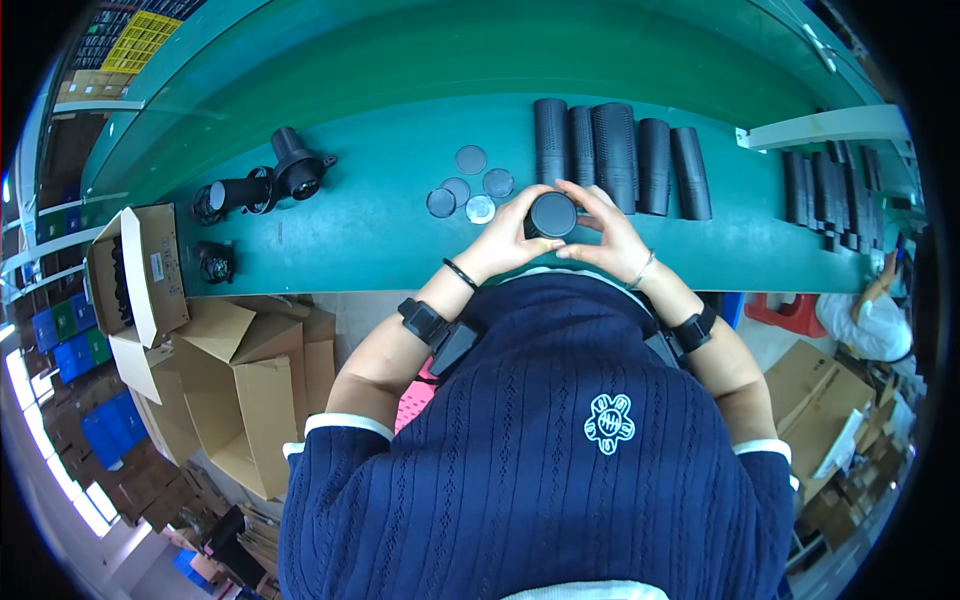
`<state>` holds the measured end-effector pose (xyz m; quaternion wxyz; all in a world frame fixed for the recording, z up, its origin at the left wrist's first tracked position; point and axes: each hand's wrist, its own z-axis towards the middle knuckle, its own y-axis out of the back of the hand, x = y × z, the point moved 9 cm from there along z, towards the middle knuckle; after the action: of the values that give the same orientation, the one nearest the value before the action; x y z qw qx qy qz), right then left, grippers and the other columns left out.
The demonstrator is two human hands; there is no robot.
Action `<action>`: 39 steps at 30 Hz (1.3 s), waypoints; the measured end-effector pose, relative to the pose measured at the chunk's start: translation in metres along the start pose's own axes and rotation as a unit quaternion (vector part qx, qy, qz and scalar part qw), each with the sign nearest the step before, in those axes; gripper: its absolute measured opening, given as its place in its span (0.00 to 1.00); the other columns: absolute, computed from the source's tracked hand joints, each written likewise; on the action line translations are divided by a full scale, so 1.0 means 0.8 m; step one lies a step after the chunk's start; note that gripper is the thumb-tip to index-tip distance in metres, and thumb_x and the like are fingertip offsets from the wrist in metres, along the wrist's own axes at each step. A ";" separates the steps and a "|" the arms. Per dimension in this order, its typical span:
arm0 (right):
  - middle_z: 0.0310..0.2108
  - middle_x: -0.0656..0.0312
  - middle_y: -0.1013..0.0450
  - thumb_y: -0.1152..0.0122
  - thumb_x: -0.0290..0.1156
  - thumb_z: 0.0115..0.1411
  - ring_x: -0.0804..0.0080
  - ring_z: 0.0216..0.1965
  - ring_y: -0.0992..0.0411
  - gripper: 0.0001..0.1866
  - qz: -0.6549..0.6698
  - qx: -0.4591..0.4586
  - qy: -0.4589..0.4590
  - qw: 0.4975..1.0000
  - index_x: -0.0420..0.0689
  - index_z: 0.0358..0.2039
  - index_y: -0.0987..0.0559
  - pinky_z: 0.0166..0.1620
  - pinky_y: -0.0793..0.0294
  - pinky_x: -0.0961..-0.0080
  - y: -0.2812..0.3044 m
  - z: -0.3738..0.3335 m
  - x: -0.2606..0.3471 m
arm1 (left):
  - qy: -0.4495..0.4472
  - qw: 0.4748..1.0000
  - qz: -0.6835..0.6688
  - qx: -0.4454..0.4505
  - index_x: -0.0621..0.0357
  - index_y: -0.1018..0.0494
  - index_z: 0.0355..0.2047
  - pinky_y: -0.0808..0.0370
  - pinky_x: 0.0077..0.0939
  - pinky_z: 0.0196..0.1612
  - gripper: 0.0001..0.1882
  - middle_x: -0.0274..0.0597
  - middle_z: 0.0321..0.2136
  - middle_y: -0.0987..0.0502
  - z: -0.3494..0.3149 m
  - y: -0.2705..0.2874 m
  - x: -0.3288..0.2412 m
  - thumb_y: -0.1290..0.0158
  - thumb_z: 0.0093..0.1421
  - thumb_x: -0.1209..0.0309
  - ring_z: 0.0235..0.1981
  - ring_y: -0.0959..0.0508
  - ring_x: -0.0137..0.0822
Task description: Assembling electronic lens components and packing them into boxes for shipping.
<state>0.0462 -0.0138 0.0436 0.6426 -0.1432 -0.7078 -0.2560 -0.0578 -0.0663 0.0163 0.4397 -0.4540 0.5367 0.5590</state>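
Observation:
Between my hands, close to the bench's front edge, is a black cylinder with a round flat cap on its end (553, 214), the capped end facing up. My left hand (507, 238) wraps its left side, with the thumb beneath. On the right side, my right hand (615, 238) curves round it, fingers at the upper edge and thumb low. Most of the cylinder's body is hidden. Left of my hands lie several round dark discs (471, 159) and a shinier, clear-looking disc (480, 209). Just beyond my right hand lie several black textured tubes (613, 150) side by side.
The green bench (380, 200) carries black funnel-shaped parts (293, 165) and a small black part (214, 262) at left. More black tubes (825, 195) lie at far right. Open cardboard boxes (235, 390) stand at left. Another person (866, 322) is at far right, beside a red stool (785, 313).

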 end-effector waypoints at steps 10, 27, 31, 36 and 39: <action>0.46 0.58 0.33 0.23 0.39 0.40 0.64 0.48 0.31 0.39 -0.107 -0.046 0.022 0.993 0.42 0.52 0.30 0.48 0.27 0.71 0.002 0.010 -0.004 | -0.005 0.995 0.097 0.002 0.60 0.39 0.52 0.29 0.37 0.50 0.35 0.52 0.47 0.29 -0.004 -0.004 -0.005 0.36 0.46 0.65 0.50 0.27 0.51; 0.43 0.65 0.32 0.35 0.31 0.55 0.71 0.54 0.35 0.28 0.207 0.031 -0.096 0.973 0.45 0.57 0.30 0.58 0.37 0.74 0.002 -0.008 -0.034 | 0.006 0.999 -0.031 -0.019 0.60 0.36 0.51 0.30 0.32 0.52 0.31 0.48 0.47 0.28 -0.013 -0.009 -0.006 0.36 0.46 0.73 0.51 0.27 0.42; 0.41 0.66 0.31 0.43 0.31 0.61 0.77 0.44 0.31 0.19 0.192 -0.008 -0.143 0.971 0.46 0.54 0.26 0.46 0.30 0.80 0.004 -0.014 -0.056 | 0.016 0.997 -0.067 0.045 0.59 0.43 0.56 0.35 0.31 0.56 0.35 0.52 0.52 0.35 -0.015 -0.028 0.000 0.38 0.50 0.71 0.56 0.34 0.42; 0.36 0.69 0.32 0.45 0.31 0.62 0.83 0.31 0.31 0.17 0.288 -0.012 -0.170 0.942 0.44 0.52 0.24 0.32 0.30 0.87 -0.008 -0.013 -0.065 | 0.094 0.986 -0.128 0.047 0.61 0.42 0.54 0.33 0.30 0.51 0.25 0.47 0.46 0.33 -0.014 -0.026 0.014 0.48 0.60 0.67 0.49 0.31 0.36; 0.31 0.69 0.32 0.43 0.31 0.62 0.83 0.27 0.31 0.16 0.215 -0.022 -0.120 0.969 0.43 0.50 0.23 0.31 0.29 0.87 -0.005 0.002 -0.050 | 0.118 0.981 -0.148 0.027 0.62 0.40 0.52 0.32 0.26 0.50 0.21 0.44 0.43 0.30 -0.014 -0.013 0.006 0.51 0.61 0.69 0.45 0.29 0.32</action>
<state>0.0484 -0.0111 0.0033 0.5897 -0.3359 -0.7266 -0.1076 -0.0484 -0.0772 0.0096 0.4632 -0.5796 0.5263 0.4154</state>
